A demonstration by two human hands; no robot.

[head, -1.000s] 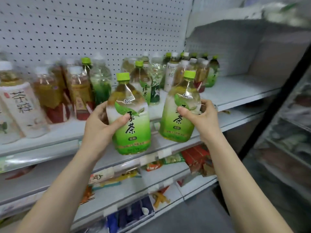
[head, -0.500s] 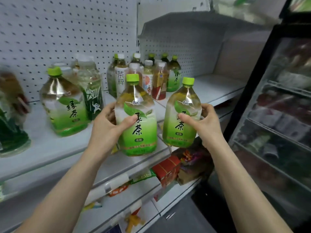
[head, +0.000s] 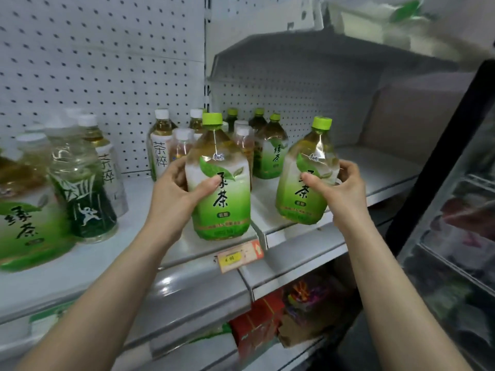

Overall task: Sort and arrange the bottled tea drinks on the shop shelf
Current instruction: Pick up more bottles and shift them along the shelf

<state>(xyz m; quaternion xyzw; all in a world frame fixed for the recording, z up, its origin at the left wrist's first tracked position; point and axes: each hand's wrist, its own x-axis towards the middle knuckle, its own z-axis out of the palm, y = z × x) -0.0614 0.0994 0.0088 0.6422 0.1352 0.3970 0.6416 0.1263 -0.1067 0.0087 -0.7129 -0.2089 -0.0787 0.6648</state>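
Note:
My left hand (head: 175,195) grips a large green tea bottle (head: 223,207) with a lime cap, held upright at the front edge of the white shelf (head: 150,253). My right hand (head: 338,190) grips a second, matching green tea bottle (head: 300,202), tilted slightly left over the adjoining shelf section (head: 380,172). Behind them stands a cluster of smaller tea bottles (head: 242,140) with white and green caps, among them another green tea bottle (head: 273,153). Whether the held bottles touch the shelf is unclear.
At the left stand a blurred big green tea bottle (head: 26,223), a clear bottle with a dark green label (head: 83,194) and white-labelled bottles (head: 107,167). A price tag (head: 235,257) hangs on the shelf edge. Snack packs (head: 270,319) fill the shelf below. A glass-door cooler (head: 455,210) stands at the right.
My view has swung right along the shelf and closer in. Both hands have carried their bottles up and forward to the shelf's front, near the back cluster.

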